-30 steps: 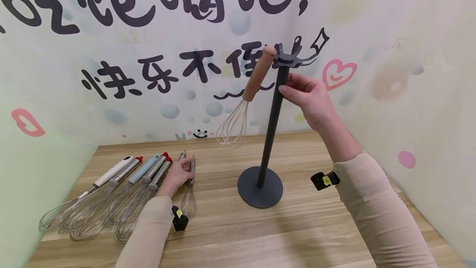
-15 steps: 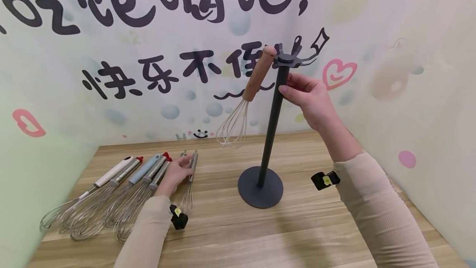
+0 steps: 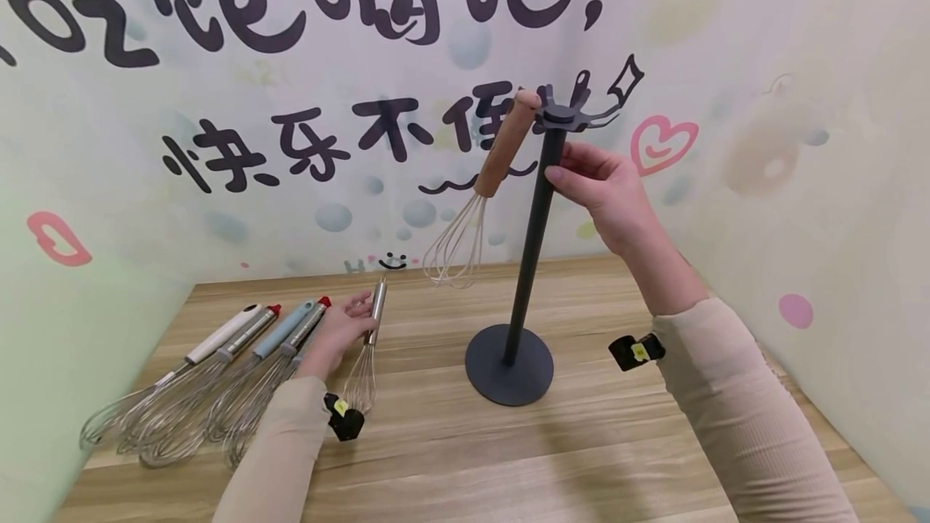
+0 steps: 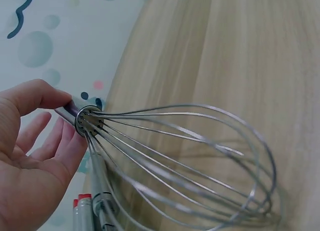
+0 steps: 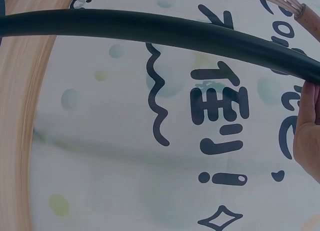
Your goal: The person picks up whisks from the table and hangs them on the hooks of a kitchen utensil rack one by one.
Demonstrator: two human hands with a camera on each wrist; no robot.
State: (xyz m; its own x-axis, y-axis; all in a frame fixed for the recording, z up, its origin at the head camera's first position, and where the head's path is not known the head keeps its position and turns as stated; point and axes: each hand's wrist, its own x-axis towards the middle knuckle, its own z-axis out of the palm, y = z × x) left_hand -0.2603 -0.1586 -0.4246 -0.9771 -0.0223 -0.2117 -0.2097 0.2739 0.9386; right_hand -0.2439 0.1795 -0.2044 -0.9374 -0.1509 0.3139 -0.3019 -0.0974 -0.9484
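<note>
My left hand (image 3: 354, 316) pinches the steel handle of a small all-metal whisk (image 3: 363, 374) and holds it slanted, wire head low over the wooden table (image 3: 581, 442). In the left wrist view, thumb and fingers (image 4: 47, 98) close on the handle just behind the wire loops (image 4: 185, 161). My right hand (image 3: 565, 169) grips the upper pole of a black stand (image 3: 534, 240), just under its hook crown (image 3: 567, 115). A wooden-handled whisk (image 3: 501, 153) hangs tilted from a hook on the left. The right wrist view shows the pole (image 5: 150, 28) and my fingers (image 5: 307, 126).
Several whisks (image 3: 218, 361) with white, blue and red-tipped handles lie side by side at the table's left. The stand's round base (image 3: 508, 370) sits mid-table. Decorated walls (image 3: 799, 184) close in behind and on both sides.
My left hand has taken the small steel whisk from beside the row and raised its handle end up and away. The right hand stays on the pole.
</note>
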